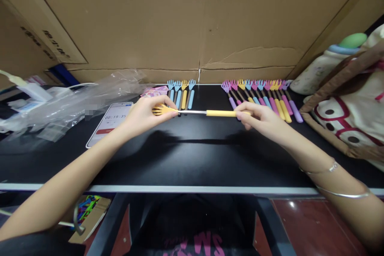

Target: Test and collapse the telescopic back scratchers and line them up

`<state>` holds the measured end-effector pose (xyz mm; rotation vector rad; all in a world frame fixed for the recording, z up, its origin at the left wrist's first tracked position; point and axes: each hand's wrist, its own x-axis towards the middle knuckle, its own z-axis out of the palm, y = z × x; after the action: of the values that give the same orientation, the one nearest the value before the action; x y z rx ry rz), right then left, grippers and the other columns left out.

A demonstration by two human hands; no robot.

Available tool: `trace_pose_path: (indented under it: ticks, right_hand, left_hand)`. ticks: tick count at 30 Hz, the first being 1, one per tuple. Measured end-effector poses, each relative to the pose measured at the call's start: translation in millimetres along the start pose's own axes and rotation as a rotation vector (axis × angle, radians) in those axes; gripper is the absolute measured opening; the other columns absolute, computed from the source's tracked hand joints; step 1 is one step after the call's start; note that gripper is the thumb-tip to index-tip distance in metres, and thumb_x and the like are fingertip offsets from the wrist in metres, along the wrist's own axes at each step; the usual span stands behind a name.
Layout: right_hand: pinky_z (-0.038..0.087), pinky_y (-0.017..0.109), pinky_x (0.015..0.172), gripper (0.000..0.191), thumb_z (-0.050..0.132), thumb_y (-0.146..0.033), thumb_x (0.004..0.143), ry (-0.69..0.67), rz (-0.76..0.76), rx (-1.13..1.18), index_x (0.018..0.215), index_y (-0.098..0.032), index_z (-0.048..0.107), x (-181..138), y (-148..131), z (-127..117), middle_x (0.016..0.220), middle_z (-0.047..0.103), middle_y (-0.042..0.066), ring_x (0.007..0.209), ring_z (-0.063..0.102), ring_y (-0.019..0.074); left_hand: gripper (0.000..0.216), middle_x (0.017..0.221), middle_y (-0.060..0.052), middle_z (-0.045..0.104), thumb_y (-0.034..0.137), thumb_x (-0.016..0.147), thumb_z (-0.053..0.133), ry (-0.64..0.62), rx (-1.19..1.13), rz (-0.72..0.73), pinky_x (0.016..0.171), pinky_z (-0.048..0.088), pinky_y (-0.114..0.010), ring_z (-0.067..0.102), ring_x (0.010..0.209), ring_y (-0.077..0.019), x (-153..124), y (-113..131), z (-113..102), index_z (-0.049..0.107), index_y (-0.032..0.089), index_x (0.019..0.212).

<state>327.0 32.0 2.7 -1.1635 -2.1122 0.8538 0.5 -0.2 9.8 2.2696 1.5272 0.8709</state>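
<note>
Far left of the left fingers lies a crumpled clear plastic bag. Between it and them, a phone lies face up (timer digits on screen). On the left hand, the fingers are curled shut, pinching the claw head of a yellow back scratcher, thumb underneath. Just behind those fingertips, a row of four scratchers lies on the black table. The held scratcher spans level between both hands above the table, bare metal shaft showing mid-span. The right hand has its fingers closed round the end of the yellow handle. Behind and right of them lies a longer row of scratchers; further right, a cloth bag.
</note>
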Motion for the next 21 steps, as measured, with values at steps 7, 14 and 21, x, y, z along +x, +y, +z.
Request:
trace_pose_path:
  ticks: [7, 14, 21]
  right_hand:
    - [0.038, 0.028, 0.059, 0.037, 0.05, -0.058, 0.088, -0.017, -0.046, -0.01, 0.081, -0.021, 0.054, -0.1, 1.5, 0.3, 0.062, 0.056, 0.0, 0.059, 0.051, 0.014]
    - [0.04, 0.029, 0.063, 0.037, 0.044, -0.053, 0.093, -0.092, -0.06, -0.031, 0.088, -0.02, 0.06, -3.3, -0.9, -1.3, 0.064, 0.06, 0.001, 0.063, 0.055, 0.0155]
    - [0.042, 0.028, 0.06, 0.048, 0.042, -0.06, 0.091, -0.175, 0.006, 0.023, 0.08, -0.018, 0.062, -2.2, 1.4, 2.0, 0.055, 0.06, 0.002, 0.058, 0.056, 0.0152]
  left_hand:
    - [0.028, 0.084, -0.002, 0.069, 0.044, 0.081, 0.063, -0.004, -0.082, -0.002, 0.069, 0.042, -0.024, 0.061, 0.076, -0.0157, 3.2, -4.3, -2.9, 0.067, 0.017, 0.082]
    - [0.028, 0.081, -0.002, 0.068, 0.044, 0.081, 0.062, -0.058, -0.093, 0.011, 0.067, 0.041, -0.024, 0.059, 0.071, -0.0149, 3.6, -5.9, 0.2, 0.068, 0.017, 0.081]
    - [0.03, 0.079, 0.0, 0.068, 0.046, 0.081, 0.062, -0.091, -0.082, -0.006, 0.067, 0.04, -0.024, 0.059, 0.07, -0.0144, 1.2, -4.9, 4.7, 0.069, 0.017, 0.084]
